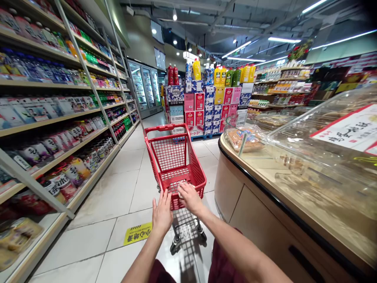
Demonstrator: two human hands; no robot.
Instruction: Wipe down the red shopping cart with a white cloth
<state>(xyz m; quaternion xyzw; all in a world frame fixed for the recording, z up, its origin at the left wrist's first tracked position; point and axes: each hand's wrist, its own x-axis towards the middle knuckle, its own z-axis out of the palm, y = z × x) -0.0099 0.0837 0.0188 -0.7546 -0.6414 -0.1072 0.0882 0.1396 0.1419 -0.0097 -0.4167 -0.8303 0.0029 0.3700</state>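
Observation:
A red plastic shopping cart (196, 169) stands in front of me on dark-wheeled grey legs; its basket looks bare inside. My left hand (162, 213) is at the near left corner of the basket, palm down, with thumb and fingers apart. Across the near rim lies my right hand (190, 199), its fingers stretched toward the left and slightly bent. Both hands overlap the basket's near end, and whether they press on it is hard to tell. Neither hand shows an object in its grasp.
Shelves of packaged drinks (59, 114) line the left side. A curved counter (235, 192) with clear covers and packaged food runs along the right. Stacked drink cartons (194, 106) topped with bottles stand ahead. A yellow caution sticker (138, 233) is on the tiled floor.

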